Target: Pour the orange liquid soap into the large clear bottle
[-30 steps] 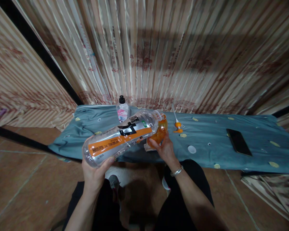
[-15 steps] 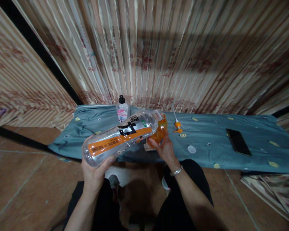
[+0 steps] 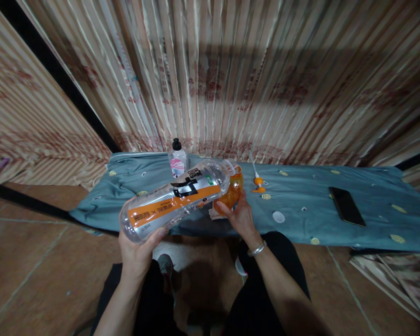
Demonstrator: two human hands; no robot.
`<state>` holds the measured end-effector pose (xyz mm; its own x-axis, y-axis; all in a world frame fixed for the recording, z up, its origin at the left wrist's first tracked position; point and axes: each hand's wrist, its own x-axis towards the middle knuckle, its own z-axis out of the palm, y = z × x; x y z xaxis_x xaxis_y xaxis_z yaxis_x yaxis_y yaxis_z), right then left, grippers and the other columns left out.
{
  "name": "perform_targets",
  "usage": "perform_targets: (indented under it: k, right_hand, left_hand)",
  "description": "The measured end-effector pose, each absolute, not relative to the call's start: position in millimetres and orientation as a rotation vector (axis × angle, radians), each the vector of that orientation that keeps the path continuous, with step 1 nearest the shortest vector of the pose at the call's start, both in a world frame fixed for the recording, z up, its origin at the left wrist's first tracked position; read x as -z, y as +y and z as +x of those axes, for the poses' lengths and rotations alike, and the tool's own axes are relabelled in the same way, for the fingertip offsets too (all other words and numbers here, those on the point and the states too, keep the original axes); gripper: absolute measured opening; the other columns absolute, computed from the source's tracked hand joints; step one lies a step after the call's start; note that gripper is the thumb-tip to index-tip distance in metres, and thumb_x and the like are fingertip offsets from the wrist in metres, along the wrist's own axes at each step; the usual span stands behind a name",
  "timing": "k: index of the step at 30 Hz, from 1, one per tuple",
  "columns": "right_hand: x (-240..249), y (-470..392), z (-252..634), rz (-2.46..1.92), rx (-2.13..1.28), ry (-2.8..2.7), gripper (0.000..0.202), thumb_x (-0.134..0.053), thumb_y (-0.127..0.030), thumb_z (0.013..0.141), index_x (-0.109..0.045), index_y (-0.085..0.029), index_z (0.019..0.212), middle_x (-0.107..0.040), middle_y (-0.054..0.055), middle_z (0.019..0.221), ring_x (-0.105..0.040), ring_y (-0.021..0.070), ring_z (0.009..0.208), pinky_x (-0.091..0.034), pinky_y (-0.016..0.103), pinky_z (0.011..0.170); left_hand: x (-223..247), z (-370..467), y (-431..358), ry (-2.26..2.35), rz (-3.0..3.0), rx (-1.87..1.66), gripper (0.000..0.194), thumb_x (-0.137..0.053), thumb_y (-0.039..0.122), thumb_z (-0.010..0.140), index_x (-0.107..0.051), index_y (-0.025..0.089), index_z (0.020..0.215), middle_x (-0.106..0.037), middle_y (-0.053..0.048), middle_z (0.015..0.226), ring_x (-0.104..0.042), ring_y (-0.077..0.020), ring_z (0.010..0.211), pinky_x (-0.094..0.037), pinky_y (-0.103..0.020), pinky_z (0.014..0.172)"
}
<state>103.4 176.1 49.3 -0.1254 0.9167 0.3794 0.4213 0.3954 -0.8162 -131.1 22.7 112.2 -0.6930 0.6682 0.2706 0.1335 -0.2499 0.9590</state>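
My left hand [image 3: 138, 249] is closed round the base of a clear plastic drink bottle [image 3: 175, 198] with a silver and orange label. The bottle is tilted, its uncapped neck pointing right and resting at the mouth of an orange see-through bottle [image 3: 230, 191]. My right hand [image 3: 241, 217] grips that orange bottle, which leans slightly. Any liquid passing between the two cannot be made out. Right of them, an orange pump top [image 3: 258, 184] with a thin tube lies on the cloth. A white round cap [image 3: 278, 217] lies near the front edge.
A clear bottle with a black cap and pink label [image 3: 177, 161] stands behind the drink bottle. A dark phone [image 3: 346, 206] lies at the right on the blue-green cloth [image 3: 301, 196]. Striped curtains [image 3: 224, 79] hang behind, and a black pole [image 3: 63, 79] slants at the left.
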Motion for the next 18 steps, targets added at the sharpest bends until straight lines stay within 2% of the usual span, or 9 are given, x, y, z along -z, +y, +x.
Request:
perform_targets:
  k: [4, 8, 18]
  right_hand:
    - [-51.5, 176.2, 103.1, -1.187, -0.679, -1.704, 0.088, -0.076, -0.065, 0.084, -0.047, -0.013, 0.149, -0.072, 0.023, 0.136, -0.073, 0.0372, 0.123, -0.06, 0.051, 0.102]
    - [-51.8, 175.8, 103.1, -1.188, -0.672, -1.703, 0.089, -0.077, -0.064, 0.083, -0.046, -0.014, 0.15, -0.071, 0.022, 0.138, -0.073, 0.0369, 0.123, -0.06, 0.051, 0.102]
    - [-58.9, 179.5, 107.4, -1.108, -0.753, -1.744, 0.092, -0.075, -0.061, 0.084, -0.042, -0.011, 0.154, -0.066, 0.024, 0.143, -0.07, 0.0369, 0.128, -0.057, 0.054, 0.108]
  left_hand:
    - [-109.6, -130.9, 22.6, 1.651, 0.914, -2.005, 0.093, -0.098, 0.044, 0.056, -0.06, 0.019, 0.138, -0.071, -0.013, 0.128, -0.071, -0.0355, 0.119, -0.053, -0.053, 0.111]
    - [-109.9, -129.7, 23.9, 1.645, 0.941, -2.02, 0.093, -0.099, 0.047, 0.055, -0.062, 0.02, 0.136, -0.072, -0.013, 0.125, -0.069, -0.0369, 0.121, -0.052, -0.054, 0.112]
    - [-106.0, -131.5, 22.2, 1.643, 0.943, -2.022, 0.089, -0.098, 0.042, 0.057, -0.061, 0.019, 0.134, -0.073, -0.011, 0.121, -0.073, -0.0328, 0.113, -0.053, -0.051, 0.11]
